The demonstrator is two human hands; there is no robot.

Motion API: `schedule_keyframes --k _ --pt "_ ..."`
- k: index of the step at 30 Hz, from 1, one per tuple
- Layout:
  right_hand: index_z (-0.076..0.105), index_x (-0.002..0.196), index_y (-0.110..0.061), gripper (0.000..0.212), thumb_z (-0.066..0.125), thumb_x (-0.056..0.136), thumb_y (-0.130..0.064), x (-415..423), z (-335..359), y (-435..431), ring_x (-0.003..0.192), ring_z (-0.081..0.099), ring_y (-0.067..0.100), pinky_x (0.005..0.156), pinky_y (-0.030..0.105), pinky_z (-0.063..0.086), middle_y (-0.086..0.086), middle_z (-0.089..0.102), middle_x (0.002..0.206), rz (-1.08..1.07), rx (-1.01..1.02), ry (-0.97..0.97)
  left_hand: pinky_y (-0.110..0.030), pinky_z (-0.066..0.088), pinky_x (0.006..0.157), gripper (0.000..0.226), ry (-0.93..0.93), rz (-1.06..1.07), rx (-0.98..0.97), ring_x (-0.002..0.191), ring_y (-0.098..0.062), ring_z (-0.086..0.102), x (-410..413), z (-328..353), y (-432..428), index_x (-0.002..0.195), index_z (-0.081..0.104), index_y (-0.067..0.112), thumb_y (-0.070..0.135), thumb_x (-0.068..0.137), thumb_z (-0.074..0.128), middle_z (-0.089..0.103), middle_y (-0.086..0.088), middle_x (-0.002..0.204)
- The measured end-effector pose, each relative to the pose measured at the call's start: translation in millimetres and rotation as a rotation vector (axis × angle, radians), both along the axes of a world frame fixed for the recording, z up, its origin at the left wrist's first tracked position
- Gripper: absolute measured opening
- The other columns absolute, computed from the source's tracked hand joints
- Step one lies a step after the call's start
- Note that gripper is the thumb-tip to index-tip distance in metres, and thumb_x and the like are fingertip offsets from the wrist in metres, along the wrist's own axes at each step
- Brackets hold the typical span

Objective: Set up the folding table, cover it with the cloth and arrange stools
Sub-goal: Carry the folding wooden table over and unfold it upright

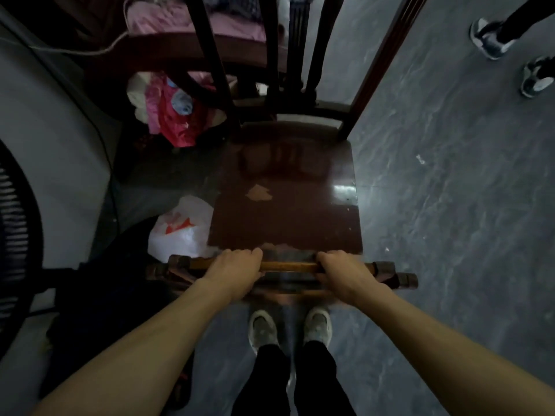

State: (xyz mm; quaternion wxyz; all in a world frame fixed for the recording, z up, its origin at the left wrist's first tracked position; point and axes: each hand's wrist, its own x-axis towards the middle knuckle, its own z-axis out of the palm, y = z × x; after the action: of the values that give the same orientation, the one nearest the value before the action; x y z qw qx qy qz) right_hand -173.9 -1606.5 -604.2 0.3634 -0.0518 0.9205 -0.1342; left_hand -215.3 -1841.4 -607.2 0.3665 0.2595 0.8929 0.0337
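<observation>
Both hands (235,270) (342,276) round bar (288,267); bag (180,232) nearby

Dim indoor light, glare patch on chair seat (344,192), soft blur, wide-angle bending at edges, left side perhaps underexposed.

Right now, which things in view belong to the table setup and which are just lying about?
Job: folded wooden frame, gripped by left hand and right hand.
Lying about: wooden chair, white plastic bag, pink clothes pile, fan, another person's shoes.
</observation>
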Motion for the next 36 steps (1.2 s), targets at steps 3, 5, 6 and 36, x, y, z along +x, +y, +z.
schedule_keyframes --k 3,5,6,36 --pt "0.044 0.092 -0.024 0.017 0.056 0.096 -0.035 31 15 2 0.088 0.058 0.025 0.068 0.035 0.038 0.004 0.061 0.103 0.022 0.015 0.028 -0.038 0.034 0.075 0.025 0.014 -0.002 -0.035 0.100 -0.031 0.059 34 21 4 0.114 0.045 0.015 0.035 0.099 0.048 0.061 -0.010 0.113" --pt "0.048 0.096 -0.025 0.014 0.058 0.095 -0.035 49 31 5 0.092 0.060 0.026 0.069 0.035 0.038 0.003 0.063 0.105 0.023 0.003 0.068 -0.039 0.039 0.080 0.026 0.003 -0.001 -0.053 0.104 -0.032 0.059 55 38 8 0.117 0.045 0.014 0.032 0.099 0.048 0.061 -0.011 0.117" --pt "0.054 0.100 -0.025 0.013 0.060 0.092 -0.034 55 40 9 0.092 0.062 0.026 0.069 0.034 0.041 0.001 0.064 0.105 -0.001 -0.011 0.093 -0.039 0.040 0.082 0.026 0.003 0.015 -0.048 0.105 -0.031 0.059 63 46 11 0.119 0.045 0.014 0.030 0.099 0.048 0.061 -0.011 0.119" --pt "0.063 0.083 -0.024 0.021 0.071 0.086 -0.044 255 385 150 0.079 0.058 0.020 0.066 0.037 0.047 -0.003 0.062 0.082 -0.330 0.040 0.491 -0.039 0.052 0.065 0.040 0.528 -0.186 0.303 0.065 -0.015 0.057 202 383 145 0.085 0.051 0.031 0.068 0.091 0.040 0.057 0.008 0.073"
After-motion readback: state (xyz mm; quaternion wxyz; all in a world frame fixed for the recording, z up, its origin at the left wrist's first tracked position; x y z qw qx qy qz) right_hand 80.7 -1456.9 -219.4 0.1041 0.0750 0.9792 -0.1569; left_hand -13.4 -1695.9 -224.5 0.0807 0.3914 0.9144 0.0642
